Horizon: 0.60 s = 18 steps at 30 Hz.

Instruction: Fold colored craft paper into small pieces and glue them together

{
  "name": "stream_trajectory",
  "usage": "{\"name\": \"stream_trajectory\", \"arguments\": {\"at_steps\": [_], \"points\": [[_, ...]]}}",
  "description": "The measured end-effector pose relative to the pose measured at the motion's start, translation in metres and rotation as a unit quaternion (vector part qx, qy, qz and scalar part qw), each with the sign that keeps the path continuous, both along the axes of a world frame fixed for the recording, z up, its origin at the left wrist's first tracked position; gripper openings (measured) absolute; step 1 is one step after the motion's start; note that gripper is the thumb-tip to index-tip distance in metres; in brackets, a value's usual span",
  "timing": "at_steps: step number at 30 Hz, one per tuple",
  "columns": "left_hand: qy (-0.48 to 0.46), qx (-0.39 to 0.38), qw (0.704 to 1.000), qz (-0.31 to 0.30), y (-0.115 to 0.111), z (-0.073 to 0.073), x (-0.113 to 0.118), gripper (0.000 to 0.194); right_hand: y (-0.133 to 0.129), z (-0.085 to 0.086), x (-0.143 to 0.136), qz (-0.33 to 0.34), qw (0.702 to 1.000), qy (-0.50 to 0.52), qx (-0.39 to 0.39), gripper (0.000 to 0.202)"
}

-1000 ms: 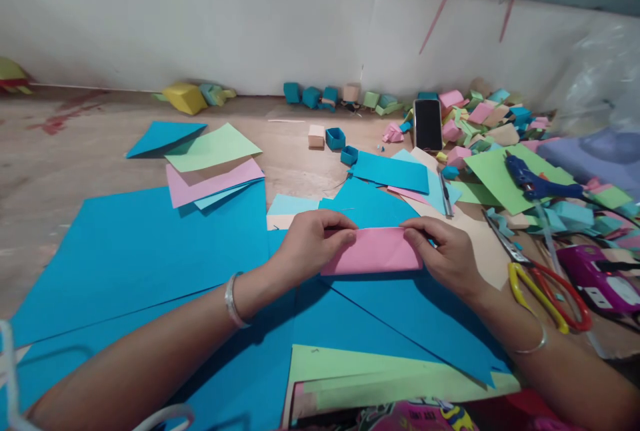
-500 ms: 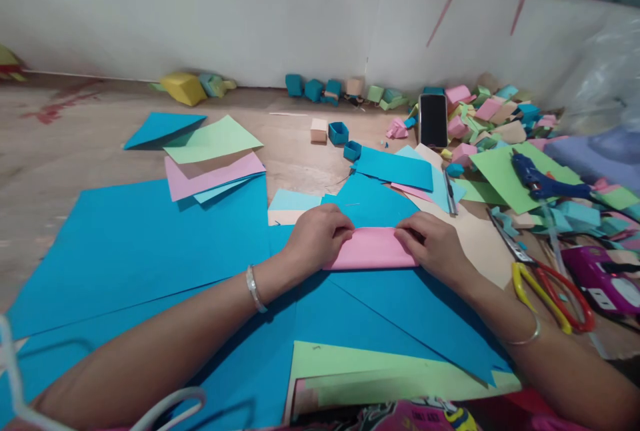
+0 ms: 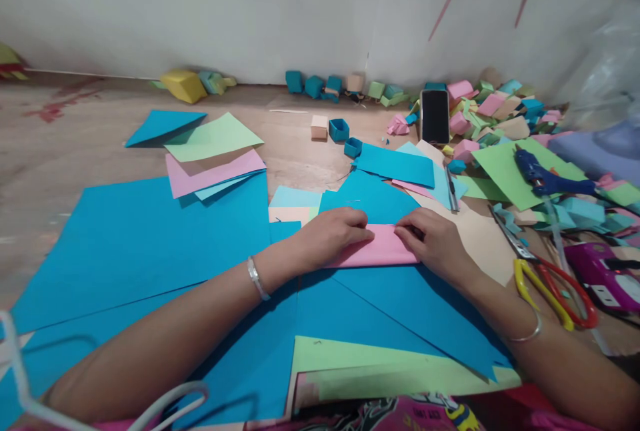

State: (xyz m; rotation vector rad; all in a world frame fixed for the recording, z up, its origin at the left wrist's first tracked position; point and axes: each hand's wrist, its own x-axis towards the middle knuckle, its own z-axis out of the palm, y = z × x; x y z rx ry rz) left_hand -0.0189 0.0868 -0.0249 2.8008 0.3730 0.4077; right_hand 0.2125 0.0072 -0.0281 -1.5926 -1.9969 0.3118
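A folded strip of pink paper (image 3: 381, 249) lies flat on blue sheets in front of me. My left hand (image 3: 336, 236) covers its left part, fingers closed, with thumb and fingertips pressed along the upper edge. At the upper right corner my right hand (image 3: 434, 243) pinches the same paper between thumb and fingers. The paper's left end is partly hidden by my left hand. Beneath it spreads a blue sheet (image 3: 380, 314), overlapping other blue sheets. A small stack of cut blue paper (image 3: 395, 165) sits just beyond my hands.
Scissors (image 3: 550, 291), a blue glue gun (image 3: 550, 179) and a magenta device (image 3: 603, 274) lie to the right. Behind them are a phone (image 3: 435, 117) and a heap of folded paper pieces (image 3: 493, 105). Loose sheets (image 3: 215, 137) rest at left; a pen (image 3: 451, 189) lies near my right hand.
My left hand has slid to the right along the pink paper's upper edge, closer to my right hand. The right hand stays at its corner.
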Motion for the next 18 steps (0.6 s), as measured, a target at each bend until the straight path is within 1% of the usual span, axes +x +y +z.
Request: {"name": "stream_trajectory", "arguments": {"at_steps": [4, 7, 9, 12, 13, 15, 17, 18], "points": [[-0.019, -0.071, 0.997, 0.037, 0.002, -0.001, 0.004, 0.023, 0.0, 0.001, 0.001, -0.001, 1.0, 0.008, 0.001, 0.009], [-0.02, -0.093, 0.993, 0.071, -0.002, 0.0, 0.01, 0.02, 0.001, 0.001, 0.001, 0.001, 1.0, 0.006, 0.0, 0.008], [-0.017, -0.086, 0.992, 0.095, -0.008, -0.001, 0.013, 0.02, 0.001, 0.001, 0.001, 0.002, 1.0, 0.007, -0.003, 0.008], [-0.003, -0.033, 0.991, 0.128, -0.016, -0.004, 0.015, 0.022, 0.001, 0.002, 0.001, 0.001, 1.0, 0.009, -0.007, 0.008], [0.001, -0.017, 0.991, 0.131, -0.017, -0.006, 0.015, 0.022, 0.001, 0.003, 0.001, 0.0, 1.0, 0.009, -0.008, 0.009], [-0.002, -0.006, 0.993, 0.117, -0.017, -0.008, 0.013, 0.023, 0.0, 0.004, 0.0, 0.0, 1.0, 0.01, -0.009, 0.008], [-0.014, -0.019, 0.996, 0.091, -0.014, -0.01, 0.01, 0.025, 0.0, 0.004, 0.0, -0.002, 1.0, 0.013, -0.012, 0.008], [-0.019, -0.028, 0.996, 0.078, -0.012, -0.01, 0.008, 0.029, 0.0, 0.004, 0.0, -0.003, 1.0, 0.015, -0.013, 0.008]]}}
